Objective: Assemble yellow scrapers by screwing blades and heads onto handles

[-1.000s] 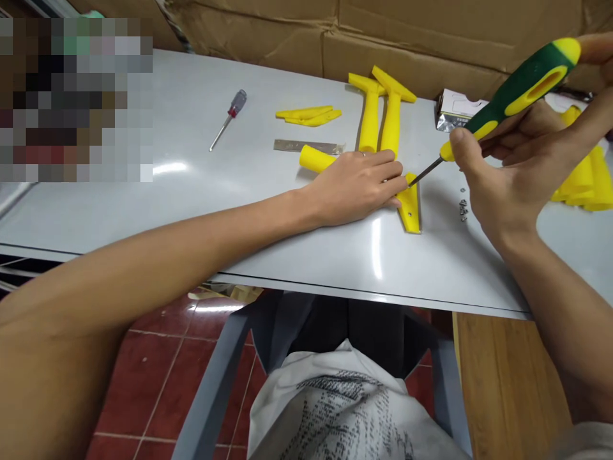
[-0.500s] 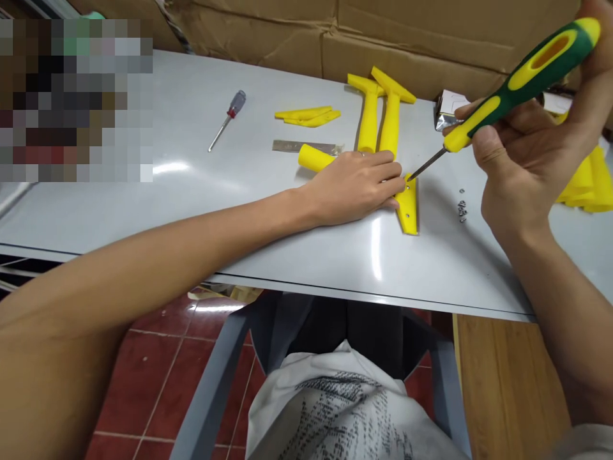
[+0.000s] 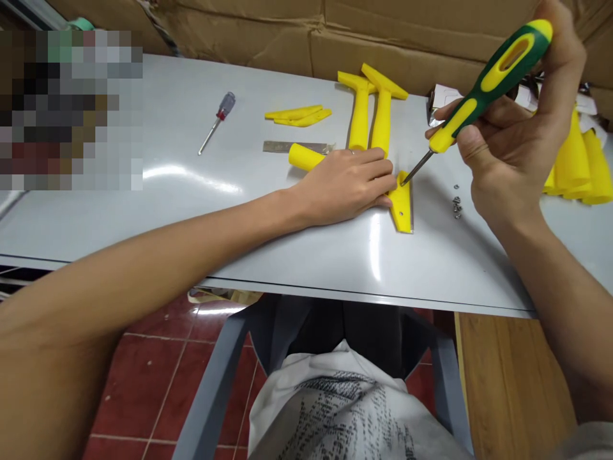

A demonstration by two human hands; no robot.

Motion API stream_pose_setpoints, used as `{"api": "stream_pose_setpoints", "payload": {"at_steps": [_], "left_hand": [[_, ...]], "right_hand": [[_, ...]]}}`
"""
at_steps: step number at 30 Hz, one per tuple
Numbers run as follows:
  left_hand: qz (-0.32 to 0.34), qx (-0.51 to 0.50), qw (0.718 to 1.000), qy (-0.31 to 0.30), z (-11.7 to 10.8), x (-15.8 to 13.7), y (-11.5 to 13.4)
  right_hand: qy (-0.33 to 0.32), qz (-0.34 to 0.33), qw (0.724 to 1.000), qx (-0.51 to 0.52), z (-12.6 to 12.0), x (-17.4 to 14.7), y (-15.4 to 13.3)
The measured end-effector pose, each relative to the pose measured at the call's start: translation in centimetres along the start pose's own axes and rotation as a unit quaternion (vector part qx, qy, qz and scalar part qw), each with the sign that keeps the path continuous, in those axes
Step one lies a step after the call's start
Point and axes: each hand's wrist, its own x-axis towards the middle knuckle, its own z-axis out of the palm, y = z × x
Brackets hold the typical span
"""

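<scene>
My left hand point(image 3: 347, 185) is wrapped over a yellow T-shaped scraper point(image 3: 305, 157) lying on the table, its handle end poking out to the left. The scraper's head, with a thin metal blade edge along its right side, shows beyond my fingertips. In my right hand point(image 3: 512, 153) is a green and yellow screwdriver point(image 3: 483, 96), slanted down to the left. Its tip meets the upper fastening spot on the scraper's head; a lower hole stays visible. Several small screws or nuts point(image 3: 457, 207) lie to the right of the head.
Two more yellow scraper bodies point(image 3: 382, 118) lie behind my left hand. Yellow flat pieces point(image 3: 299, 116), a metal blade strip point(image 3: 282, 147) and a small grey screwdriver point(image 3: 218, 121) are further left. More yellow parts point(image 3: 579, 166) are piled at right. Cardboard point(image 3: 249, 38) stands along the back.
The screwdriver has tilted steeper, and its tip has come down onto the upper fastening spot. My left hand keeps its hold on the scraper. The whole view has shifted slightly.
</scene>
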Motion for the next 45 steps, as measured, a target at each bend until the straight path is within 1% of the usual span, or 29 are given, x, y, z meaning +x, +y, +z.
{"api": "stream_pose_setpoints", "payload": {"at_steps": [4,9,14,17,18,21,22,23,24,26,28,30,32,36,37,39,41,42,45], "left_hand": [[0.000,-0.001,1.000,-0.003,0.0,0.0,0.0],[-0.002,-0.006,1.000,-0.002,0.1,0.0,-0.1],[-0.001,0.001,1.000,-0.006,0.0,0.0,0.0],[-0.003,-0.001,1.000,-0.006,0.0,0.0,0.0],[-0.005,-0.005,1.000,-0.005,0.0,0.1,0.0],[-0.010,-0.019,1.000,-0.003,0.1,0.1,0.0],[-0.010,-0.021,1.000,-0.003,0.1,0.1,0.0],[-0.011,-0.023,1.000,-0.003,0.1,0.1,0.0],[-0.012,-0.023,1.000,-0.003,0.1,0.1,0.0],[-0.014,-0.024,1.000,-0.005,0.1,0.1,0.0],[-0.017,-0.026,1.000,-0.006,0.2,0.1,0.1],[-0.019,-0.026,0.999,-0.008,0.2,0.0,0.1],[-0.020,-0.022,1.000,-0.008,0.3,0.0,0.2],[-0.011,-0.002,1.000,-0.012,0.2,0.0,0.2],[-0.008,0.003,1.000,-0.012,0.1,0.1,0.2],[-0.005,0.006,1.000,-0.010,0.1,0.1,0.2],[-0.007,0.003,1.000,-0.008,0.0,0.1,0.3],[-0.008,0.000,1.000,-0.007,0.0,0.1,0.3],[-0.011,-0.005,1.000,-0.008,0.0,0.2,0.3]], "right_hand": [[-0.016,-0.006,1.000,-0.012,0.2,0.2,-0.5],[-0.013,0.003,1.000,-0.004,0.2,0.3,-0.8],[-0.065,0.001,0.998,0.007,-0.2,0.6,-1.1],[-0.059,0.014,0.998,-0.011,-0.3,1.0,-1.0],[-0.053,0.007,0.998,-0.021,-0.4,1.2,-0.8],[-0.043,-0.048,0.997,-0.047,-0.5,1.4,0.0],[-0.042,-0.053,0.996,-0.054,-0.5,1.3,0.2],[-0.033,-0.041,0.997,-0.057,-0.4,1.2,0.3],[-0.014,-0.012,0.998,-0.055,-0.3,1.0,0.3],[0.032,0.070,0.996,-0.043,0.0,0.6,-0.1],[0.069,0.129,0.989,-0.024,0.4,0.3,-0.5],[0.083,0.148,0.985,-0.014,0.8,0.1,-0.7],[0.099,0.148,0.984,-0.017,1.0,-0.1,-0.5],[0.167,0.120,0.977,-0.062,1.3,-0.6,0.7],[0.180,0.093,0.976,-0.080,1.5,-0.7,1.0],[0.204,-0.006,0.973,-0.109,2.0,-0.9,1.5],[0.208,-0.097,0.965,-0.124,2.5,-1.1,1.3],[0.197,-0.111,0.965,-0.131,2.7,-1.2,1.0],[0.152,-0.108,0.970,-0.153,2.4,-1.1,-0.7]]}}
